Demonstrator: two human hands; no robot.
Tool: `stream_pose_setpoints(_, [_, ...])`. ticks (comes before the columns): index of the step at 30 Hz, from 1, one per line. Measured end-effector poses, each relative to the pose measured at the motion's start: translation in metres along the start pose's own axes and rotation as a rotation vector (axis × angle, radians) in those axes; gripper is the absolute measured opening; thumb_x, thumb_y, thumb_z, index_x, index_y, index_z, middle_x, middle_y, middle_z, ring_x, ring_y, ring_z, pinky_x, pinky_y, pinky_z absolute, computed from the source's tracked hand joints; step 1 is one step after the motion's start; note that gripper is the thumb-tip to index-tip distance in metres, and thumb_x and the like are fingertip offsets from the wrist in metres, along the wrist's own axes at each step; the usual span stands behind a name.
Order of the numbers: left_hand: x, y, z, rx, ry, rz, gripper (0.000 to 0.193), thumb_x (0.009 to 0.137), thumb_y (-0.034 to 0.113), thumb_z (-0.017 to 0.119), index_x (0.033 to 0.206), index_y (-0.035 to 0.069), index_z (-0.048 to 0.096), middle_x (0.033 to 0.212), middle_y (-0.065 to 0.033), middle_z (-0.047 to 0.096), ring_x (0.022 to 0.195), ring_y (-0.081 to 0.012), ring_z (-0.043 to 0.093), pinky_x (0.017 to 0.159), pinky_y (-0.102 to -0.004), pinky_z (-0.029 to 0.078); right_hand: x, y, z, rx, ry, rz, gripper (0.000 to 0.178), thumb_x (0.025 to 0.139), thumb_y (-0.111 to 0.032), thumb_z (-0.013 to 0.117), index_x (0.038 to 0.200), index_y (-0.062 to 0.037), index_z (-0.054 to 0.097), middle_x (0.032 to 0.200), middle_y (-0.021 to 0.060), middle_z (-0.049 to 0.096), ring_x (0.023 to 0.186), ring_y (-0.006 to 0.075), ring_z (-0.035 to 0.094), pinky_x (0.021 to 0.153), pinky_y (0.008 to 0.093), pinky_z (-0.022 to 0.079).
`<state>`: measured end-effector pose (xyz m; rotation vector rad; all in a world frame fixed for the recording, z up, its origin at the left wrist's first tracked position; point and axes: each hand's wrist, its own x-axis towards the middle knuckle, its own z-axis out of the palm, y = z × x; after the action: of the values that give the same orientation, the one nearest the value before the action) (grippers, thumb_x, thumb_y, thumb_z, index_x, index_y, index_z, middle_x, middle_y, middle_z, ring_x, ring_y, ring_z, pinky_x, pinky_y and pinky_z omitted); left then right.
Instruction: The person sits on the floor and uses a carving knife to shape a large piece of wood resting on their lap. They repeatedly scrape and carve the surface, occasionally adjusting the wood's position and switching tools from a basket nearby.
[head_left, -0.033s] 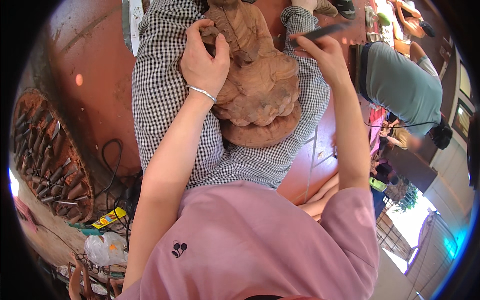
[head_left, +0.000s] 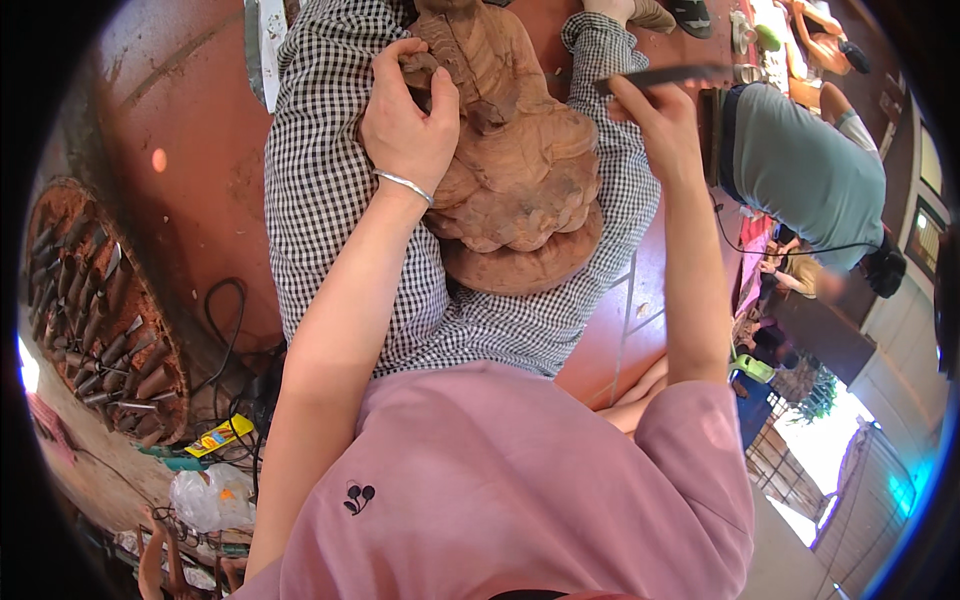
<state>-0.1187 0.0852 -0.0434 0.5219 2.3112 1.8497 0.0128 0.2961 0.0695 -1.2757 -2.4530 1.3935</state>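
A brown carved wooden statue (head_left: 520, 180) of a seated figure on a round base stands between my legs, its top cut off by the upper edge. My left hand (head_left: 408, 125) is at the statue's left side. Its thumb and fingers close round a short brown stub (head_left: 420, 75), which looks like a chisel handle; the lower end is hidden. Off to the statue's right, my right hand (head_left: 658, 120) is raised and grips a dark flat bar (head_left: 680, 75), slightly smeared by motion and apart from the statue.
On the left, a round basket (head_left: 178, 400) holds several wooden-handled chisels (head_left: 95, 310). Near it lie a black cable (head_left: 240, 300), a yellow packet (head_left: 220, 436) and a plastic bag (head_left: 212, 498). A person in a grey-green shirt (head_left: 800, 165) bends over at the right.
My right hand has shifted a little to the right with the dark bar, which now lies more level. My left hand and the statue have stayed in place.
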Motion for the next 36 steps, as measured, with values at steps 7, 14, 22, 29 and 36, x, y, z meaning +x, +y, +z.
stream_pose_setpoints(7, [0.000,0.003,-0.003,-0.002,-0.023,-0.034,0.033,0.093,0.016,0.064,0.123,0.005,0.055,0.118,-0.0087,0.071,0.102,-0.0255,0.070,0.089,-0.0349,0.053,-0.088,0.024,0.037,0.528,0.331,0.038,0.017,0.095,-0.006,0.065,0.100,0.0090,0.061,0.097,0.0196,0.072,0.083,0.0230,0.073,0.079,0.0299,0.058])
stream_pose_setpoints(14, [0.001,0.002,-0.004,0.008,-0.029,-0.022,0.033,0.093,0.015,0.064,0.123,0.004,0.055,0.117,-0.0094,0.071,0.103,-0.0249,0.069,0.090,-0.0349,0.052,-0.105,0.017,0.077,-0.029,0.455,-0.283,0.022,0.088,-0.013,0.073,0.076,0.0018,0.061,0.110,0.0163,0.068,0.100,0.0241,0.064,0.087,0.0360,0.050])
stream_pose_setpoints(22, [0.001,-0.003,0.000,0.001,0.011,0.040,0.037,0.090,0.018,0.065,0.123,0.005,0.055,0.112,-0.0112,0.071,0.094,-0.0290,0.070,0.081,-0.0372,0.053,-0.100,0.008,0.065,-0.147,0.361,-0.184,0.024,0.084,-0.023,0.078,0.088,-0.0002,0.073,0.116,0.0139,0.064,0.106,0.0264,0.063,0.089,0.0365,0.050])
stream_pose_setpoints(29, [0.000,0.007,-0.003,-0.040,-0.051,-0.065,0.035,0.093,0.016,0.065,0.123,0.003,0.054,0.118,-0.0106,0.071,0.103,-0.0246,0.069,0.090,-0.0340,0.052,-0.094,0.029,0.062,0.143,0.336,-0.164,0.020,0.089,-0.016,0.074,0.095,0.0028,0.070,0.120,0.0145,0.070,0.101,0.0209,0.066,0.089,0.0325,0.051])
stream_pose_setpoints(36, [0.000,0.003,-0.003,-0.029,-0.039,-0.021,0.036,0.093,0.017,0.064,0.124,0.002,0.053,0.118,-0.0107,0.071,0.104,-0.0249,0.069,0.091,-0.0342,0.052,-0.099,0.024,0.066,0.052,0.357,-0.269,0.015,0.093,-0.013,0.070,0.098,0.0017,0.069,0.116,0.0124,0.071,0.096,0.0156,0.064,0.086,0.0294,0.051])
